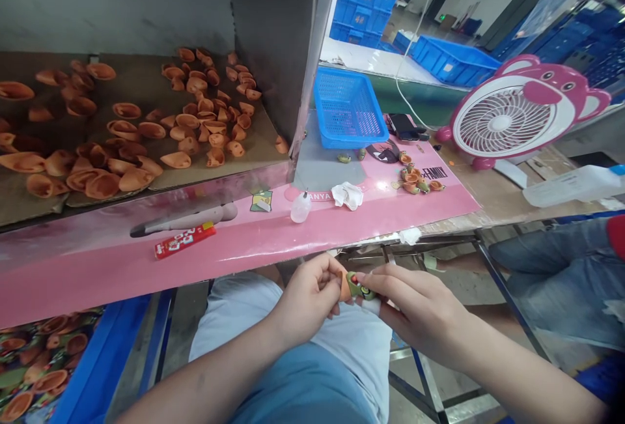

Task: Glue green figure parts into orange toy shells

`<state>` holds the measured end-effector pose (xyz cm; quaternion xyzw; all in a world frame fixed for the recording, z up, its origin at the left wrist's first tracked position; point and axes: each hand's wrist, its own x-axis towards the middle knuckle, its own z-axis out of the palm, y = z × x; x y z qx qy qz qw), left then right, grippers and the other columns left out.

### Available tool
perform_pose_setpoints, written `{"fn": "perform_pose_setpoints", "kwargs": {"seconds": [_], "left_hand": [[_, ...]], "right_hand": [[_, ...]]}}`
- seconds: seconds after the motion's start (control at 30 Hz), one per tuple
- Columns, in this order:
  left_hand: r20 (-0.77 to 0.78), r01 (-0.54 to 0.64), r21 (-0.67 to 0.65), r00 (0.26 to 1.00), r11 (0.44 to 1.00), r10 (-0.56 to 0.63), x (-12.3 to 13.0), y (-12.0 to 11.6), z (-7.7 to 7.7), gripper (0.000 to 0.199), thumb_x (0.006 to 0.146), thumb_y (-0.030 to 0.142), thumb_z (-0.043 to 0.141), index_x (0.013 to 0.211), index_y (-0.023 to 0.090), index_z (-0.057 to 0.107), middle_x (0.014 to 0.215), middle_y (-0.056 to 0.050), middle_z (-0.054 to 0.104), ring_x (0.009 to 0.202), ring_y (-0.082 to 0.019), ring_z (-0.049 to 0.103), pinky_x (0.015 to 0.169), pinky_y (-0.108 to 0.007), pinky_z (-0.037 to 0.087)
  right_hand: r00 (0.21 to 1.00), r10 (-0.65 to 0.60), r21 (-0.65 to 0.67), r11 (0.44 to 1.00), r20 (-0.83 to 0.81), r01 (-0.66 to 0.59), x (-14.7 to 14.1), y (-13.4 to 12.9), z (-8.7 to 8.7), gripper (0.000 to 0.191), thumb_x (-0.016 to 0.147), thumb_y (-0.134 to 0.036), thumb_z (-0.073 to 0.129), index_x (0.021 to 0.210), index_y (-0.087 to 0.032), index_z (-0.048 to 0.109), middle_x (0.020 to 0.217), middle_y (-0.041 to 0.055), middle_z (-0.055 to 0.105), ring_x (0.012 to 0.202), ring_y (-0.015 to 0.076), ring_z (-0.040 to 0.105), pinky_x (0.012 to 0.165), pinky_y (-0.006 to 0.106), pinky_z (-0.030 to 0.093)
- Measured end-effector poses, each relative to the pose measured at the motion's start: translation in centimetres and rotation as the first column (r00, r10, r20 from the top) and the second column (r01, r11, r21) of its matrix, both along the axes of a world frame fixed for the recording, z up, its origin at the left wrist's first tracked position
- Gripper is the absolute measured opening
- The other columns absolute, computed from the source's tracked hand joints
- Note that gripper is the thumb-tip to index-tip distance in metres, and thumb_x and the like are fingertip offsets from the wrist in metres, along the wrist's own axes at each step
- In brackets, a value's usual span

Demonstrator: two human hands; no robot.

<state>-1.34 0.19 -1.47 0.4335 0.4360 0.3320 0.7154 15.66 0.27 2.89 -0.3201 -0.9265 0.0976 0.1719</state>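
Note:
Above my lap, my left hand [312, 294] is closed, its fingers pinching an orange cone-shaped piece [344, 287]. This piece meets a small green figure [360, 288] with red and yellow details. My right hand [415, 300] grips the green figure from the other side, and a white wrap [370, 305] shows on one finger. Whether the two parts are joined or only pressed together, I cannot tell. On the pink mat beyond my hands lie a clear squeeze bottle [300, 208] and a crumpled white tissue [347, 196].
Many orange hollow pieces [195, 124] lie on cardboard in the booth at left. A blue basket [349, 108], several small figures [415, 180] and a pink fan [502, 121] stand along the bench. A blue crate [105, 359] is at lower left. Another person's leg [551, 274] shows at right.

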Motion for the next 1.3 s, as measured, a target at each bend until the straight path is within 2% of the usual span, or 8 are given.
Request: {"fn": "perform_pose_setpoints", "kwargs": {"seconds": [0.3, 0.6, 0.7, 0.8, 0.9, 1.0, 1.17, 1.3], "left_hand": [[-0.017, 0.046, -0.005, 0.999, 0.999, -0.046, 0.2, -0.2, -0.2, 0.012, 0.067, 0.01, 0.036, 0.073, 0.016, 0.044, 0.058, 0.001, 0.056, 0.042, -0.007, 0.043, 0.041, -0.019, 0.033], [0.015, 0.055, -0.002, 0.998, 0.999, -0.055, 0.1, -0.3, -0.4, 0.011, 0.069, 0.008, 0.036, 0.073, 0.016, 0.044, 0.06, 0.002, 0.055, 0.043, -0.006, 0.043, 0.043, -0.019, 0.035], [0.085, 0.024, 0.039, 0.996, 0.999, -0.027, -0.1, -0.6, -0.4, 0.007, 0.077, 0.015, 0.04, 0.081, 0.015, 0.046, 0.064, 0.003, 0.051, 0.049, -0.006, 0.045, 0.047, -0.02, 0.037], [0.155, -0.008, 0.042, 0.988, 0.999, 0.002, -0.1, -1.1, -0.3, 0.015, 0.084, 0.029, 0.037, 0.09, 0.017, 0.044, 0.066, 0.003, 0.05, 0.052, -0.009, 0.048, 0.05, -0.022, 0.039], [0.186, 0.017, 0.031, 0.982, 0.999, -0.023, 0.3, -1.5, -0.3, 0.029, 0.088, 0.039, 0.027, 0.077, 0.017, 0.043, 0.064, 0.0, 0.052, 0.051, -0.01, 0.047, 0.049, -0.024, 0.039], [0.169, 0.012, 0.044, 0.985, 0.999, -0.019, 0.9, -1.8, -0.4, 0.037, 0.088, 0.042, 0.025, 0.066, 0.017, 0.041, 0.055, 0.002, 0.046, 0.048, -0.01, 0.044, 0.049, -0.025, 0.037], [0.127, -0.037, 0.059, 0.992, 0.998, 0.029, 1.3, -2.2, -0.4, 0.037, 0.088, 0.044, 0.025, 0.066, 0.019, 0.04, 0.05, 0.004, 0.042, 0.048, -0.01, 0.041, 0.05, -0.024, 0.036], [0.108, -0.014, 0.065, 0.994, 0.998, 0.007, 1.5, -2.4, -0.1, 0.037, 0.088, 0.045, 0.024, 0.066, 0.019, 0.039, 0.051, 0.004, 0.04, 0.048, -0.01, 0.04, 0.05, -0.024, 0.036]], "right_hand": [[1.0, -0.027, -0.023, 0.999, -0.003, 0.026, 0.4, -0.4, -0.5, 0.024, 0.078, -0.004, 0.039, 0.096, -0.013, 0.052, 0.077, 0.0048, 0.059, 0.065, 0.0133, 0.057, 0.054, 0.023, 0.046], [0.999, -0.032, -0.03, 0.999, -0.022, 0.032, 0.4, -0.5, -0.7, 0.023, 0.079, -0.006, 0.04, 0.097, -0.013, 0.052, 0.08, 0.0052, 0.06, 0.067, 0.0138, 0.057, 0.054, 0.025, 0.047], [0.995, -0.06, -0.014, 0.998, -0.075, 0.059, 0.6, -0.6, -0.7, 0.027, 0.079, -0.005, 0.043, 0.103, -0.014, 0.051, 0.084, 0.0053, 0.061, 0.072, 0.0132, 0.059, 0.059, 0.023, 0.048], [0.983, -0.083, 0.0, 0.996, -0.164, 0.084, 0.8, -0.7, -0.7, 0.033, 0.076, -0.004, 0.049, 0.107, -0.014, 0.05, 0.086, 0.0048, 0.06, 0.076, 0.012, 0.059, 0.062, 0.021, 0.048], [0.976, -0.072, 0.009, 0.997, -0.205, 0.076, 0.7, -0.9, -0.7, 0.038, 0.072, 0.0, 0.052, 0.108, -0.014, 0.051, 0.084, 0.0042, 0.06, 0.075, 0.0114, 0.058, 0.062, 0.021, 0.047], [0.972, -0.063, 0.005, 0.998, -0.226, 0.066, 0.5, -1.1, -0.7, 0.041, 0.07, 0.002, 0.052, 0.107, -0.013, 0.051, 0.083, 0.004, 0.06, 0.074, 0.0115, 0.058, 0.06, 0.021, 0.047], [0.96, -0.07, 0.015, 0.997, -0.271, 0.077, 0.5, -1.5, -0.8, 0.042, 0.069, 0.003, 0.052, 0.107, -0.013, 0.052, 0.084, 0.0047, 0.06, 0.075, 0.0117, 0.058, 0.063, 0.022, 0.048], [0.957, -0.069, 0.008, 0.997, -0.282, 0.075, 0.6, -1.7, -0.8, 0.042, 0.071, 0.002, 0.05, 0.11, -0.014, 0.051, 0.083, 0.0047, 0.06, 0.075, 0.0117, 0.058, 0.063, 0.022, 0.049]]}}
